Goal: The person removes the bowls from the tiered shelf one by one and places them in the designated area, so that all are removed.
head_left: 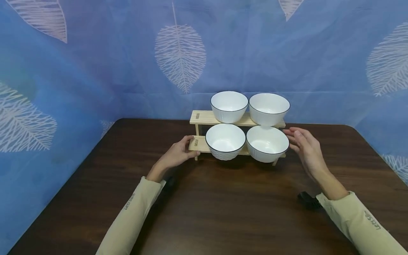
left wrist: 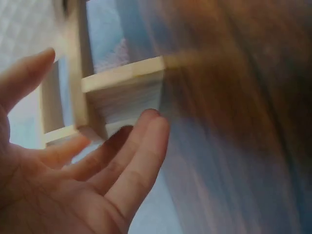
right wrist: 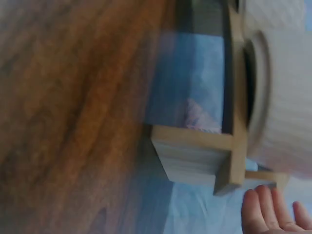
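Note:
Two white bowls with thin dark rims, the back left bowl (head_left: 227, 102) and back right bowl (head_left: 269, 105), sit on the upper board (head_left: 205, 118) of a two-step wooden rack. On its lower board (head_left: 198, 144) stand the front left bowl (head_left: 225, 140) and front right bowl (head_left: 267, 141). My left hand (head_left: 178, 152) is at the lower board's left end, thumb at the front and fingers toward the back; the left wrist view shows them extended around the end. My right hand (head_left: 304, 147) is beside the rack's right end, fingers loosely extended near the front right bowl.
The rack stands near the back edge of a dark wooden table (head_left: 216, 212). Behind it hangs a blue cloth (head_left: 127, 63) with white leaf prints. A black strap (head_left: 307, 200) shows at my right wrist.

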Tool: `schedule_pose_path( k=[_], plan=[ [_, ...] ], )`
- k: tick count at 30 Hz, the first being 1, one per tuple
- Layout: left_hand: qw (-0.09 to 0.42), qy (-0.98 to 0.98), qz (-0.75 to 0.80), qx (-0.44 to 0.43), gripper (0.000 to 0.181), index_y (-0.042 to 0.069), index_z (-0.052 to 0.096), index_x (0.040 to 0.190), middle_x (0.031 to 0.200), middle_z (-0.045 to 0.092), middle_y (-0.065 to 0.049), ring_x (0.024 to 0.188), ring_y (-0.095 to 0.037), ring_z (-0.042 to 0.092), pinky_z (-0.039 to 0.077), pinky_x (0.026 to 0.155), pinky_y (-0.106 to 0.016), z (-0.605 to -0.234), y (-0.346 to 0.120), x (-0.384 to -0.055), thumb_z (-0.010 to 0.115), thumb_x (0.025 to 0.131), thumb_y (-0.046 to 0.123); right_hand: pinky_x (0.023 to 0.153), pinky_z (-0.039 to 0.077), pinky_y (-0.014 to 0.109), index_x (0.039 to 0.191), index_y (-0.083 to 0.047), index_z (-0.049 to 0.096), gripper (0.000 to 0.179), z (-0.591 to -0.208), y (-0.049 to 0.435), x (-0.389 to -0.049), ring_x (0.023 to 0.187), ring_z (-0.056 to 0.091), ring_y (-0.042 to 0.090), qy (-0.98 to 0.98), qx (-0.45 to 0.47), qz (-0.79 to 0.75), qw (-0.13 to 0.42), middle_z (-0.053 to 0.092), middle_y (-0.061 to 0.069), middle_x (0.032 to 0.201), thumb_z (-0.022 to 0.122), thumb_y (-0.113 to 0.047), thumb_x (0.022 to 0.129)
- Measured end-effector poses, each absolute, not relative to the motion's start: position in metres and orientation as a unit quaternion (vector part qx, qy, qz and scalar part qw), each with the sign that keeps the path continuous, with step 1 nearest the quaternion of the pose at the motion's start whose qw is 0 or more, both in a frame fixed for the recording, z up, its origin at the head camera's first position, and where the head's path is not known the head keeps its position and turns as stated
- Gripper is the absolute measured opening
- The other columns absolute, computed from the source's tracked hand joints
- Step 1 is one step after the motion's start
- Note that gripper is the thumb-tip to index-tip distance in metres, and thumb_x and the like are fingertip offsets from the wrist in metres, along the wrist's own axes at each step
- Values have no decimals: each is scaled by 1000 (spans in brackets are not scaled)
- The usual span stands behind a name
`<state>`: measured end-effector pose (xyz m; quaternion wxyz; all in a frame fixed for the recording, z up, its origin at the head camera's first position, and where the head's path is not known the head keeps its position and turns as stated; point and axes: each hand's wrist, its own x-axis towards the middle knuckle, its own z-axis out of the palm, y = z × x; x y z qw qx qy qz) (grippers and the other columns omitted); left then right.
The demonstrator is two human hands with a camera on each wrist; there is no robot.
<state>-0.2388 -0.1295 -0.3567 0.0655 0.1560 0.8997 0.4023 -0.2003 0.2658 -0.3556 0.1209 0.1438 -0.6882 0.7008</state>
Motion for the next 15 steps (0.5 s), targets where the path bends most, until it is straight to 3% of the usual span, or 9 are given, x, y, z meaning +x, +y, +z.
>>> schedule_pose_path(
  k=[5,8,11,15],
  plan=[
    [91,900,403,140,82,-10,23,153,139,53,-29,121,-36,58,48,98,-48,-355,-132,-239,74,95,16,90,43,12,148,12,27,52,-349,261,-202,117,50,-2,-742,155,646,89,50,-4,132,48,-14,107],
    [96,899,404,140,86,-11,20,154,138,54,-29,121,-36,57,46,100,-50,-352,-132,-239,75,94,14,92,40,12,151,13,21,59,-345,260,-202,121,47,-1,-772,160,608,93,45,4,139,50,-10,105],
    [98,896,407,148,86,-12,20,154,130,59,-27,112,-33,61,47,96,-47,-351,-129,-243,76,93,13,91,39,13,155,9,18,66,-343,260,-201,135,42,18,-803,154,570,88,39,15,148,54,-9,103],
    [92,898,405,145,87,-12,21,154,125,60,-26,106,-30,60,47,94,-46,-353,-122,-248,77,92,14,88,37,9,158,5,9,82,-341,259,-201,145,24,46,-829,147,536,62,23,29,159,63,-9,99]
  ],
)
